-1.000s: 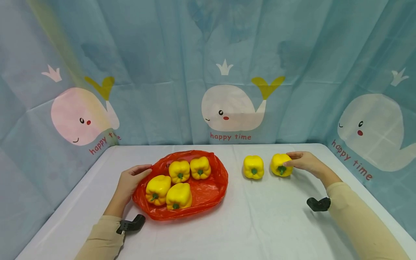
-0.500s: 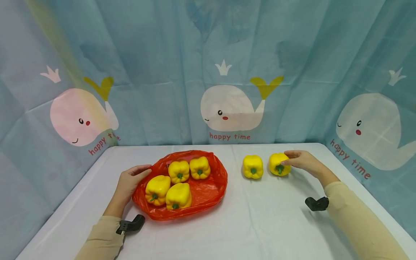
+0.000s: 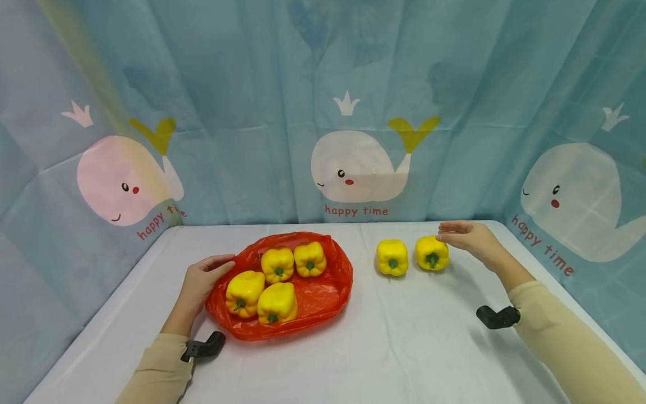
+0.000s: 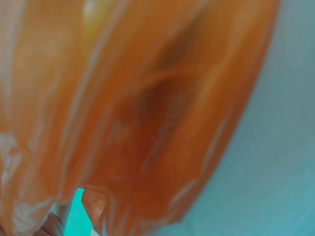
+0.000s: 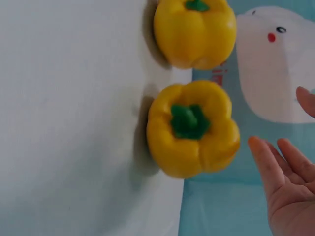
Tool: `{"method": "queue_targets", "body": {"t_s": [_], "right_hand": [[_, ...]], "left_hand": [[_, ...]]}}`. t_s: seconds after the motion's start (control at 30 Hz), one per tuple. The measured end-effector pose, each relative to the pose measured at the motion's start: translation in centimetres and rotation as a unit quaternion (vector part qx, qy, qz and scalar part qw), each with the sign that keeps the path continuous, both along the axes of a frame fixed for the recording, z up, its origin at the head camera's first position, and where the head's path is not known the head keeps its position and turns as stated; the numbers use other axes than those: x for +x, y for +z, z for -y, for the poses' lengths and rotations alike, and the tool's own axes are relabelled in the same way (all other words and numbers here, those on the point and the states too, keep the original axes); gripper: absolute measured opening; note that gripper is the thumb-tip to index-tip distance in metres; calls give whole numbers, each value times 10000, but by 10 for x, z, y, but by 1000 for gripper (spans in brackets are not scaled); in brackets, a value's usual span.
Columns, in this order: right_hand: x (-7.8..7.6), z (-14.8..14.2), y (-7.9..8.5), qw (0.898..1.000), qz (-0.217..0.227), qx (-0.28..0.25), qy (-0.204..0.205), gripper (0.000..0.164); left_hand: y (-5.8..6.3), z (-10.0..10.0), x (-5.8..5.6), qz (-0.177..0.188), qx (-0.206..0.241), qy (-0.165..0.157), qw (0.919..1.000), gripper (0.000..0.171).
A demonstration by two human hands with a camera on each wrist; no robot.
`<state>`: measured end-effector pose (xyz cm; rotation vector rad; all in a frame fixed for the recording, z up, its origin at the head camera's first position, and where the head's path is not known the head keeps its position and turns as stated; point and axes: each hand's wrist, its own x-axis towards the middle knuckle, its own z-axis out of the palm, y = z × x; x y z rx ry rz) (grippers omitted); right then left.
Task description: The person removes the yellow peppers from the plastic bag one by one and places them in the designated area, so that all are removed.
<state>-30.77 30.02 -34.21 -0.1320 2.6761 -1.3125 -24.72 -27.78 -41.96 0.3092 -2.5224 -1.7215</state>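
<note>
Head cam's got the left hand (image 3: 198, 283) pinching the left rim of the red bag (image 3: 323, 297), four yellow peppers (image 3: 277, 303) inside, plus a nearer loose pepper (image 3: 392, 257) and a farther loose pepper (image 3: 432, 253) on the white table (image 3: 353, 359) right of the bag. Left wrist cam's mostly blurry bag, can't tell the grip there. Right wrist cam shows the right hand (image 5: 290, 191) with thumb and fingers apart, just beside that farther pepper with a gap between.

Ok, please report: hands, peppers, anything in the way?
Left hand pinches red bag. Right hand open, empty. Peppers: four in bag, two outside. No obstacle seen.
</note>
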Motion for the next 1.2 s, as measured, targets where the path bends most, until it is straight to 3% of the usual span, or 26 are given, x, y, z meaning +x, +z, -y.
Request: {"method": "queue_targets", "body": {"t_s": [0.23,0.47,0.77,1.03,1.2], "right_hand": [[9,21,8,9989,22,-411,218,73],[21,59,10,9905,335,-1148,685,65],[29,111,7,9933,363,-928,586,61],[41,162,7,9870,565,-1385,591,55],[47,193,6,9874,771,-1182,710,51]], "left_hand": [[-1,1,0,-26,53,-19,10000,65],[-1,0,-1,-6,42,-29,10000,65],[-1,2,0,-34,72,-14,10000,65],[1,0,0,18,130,-32,9999,65],[1,1,0,3,87,-51,9999,66]]}}
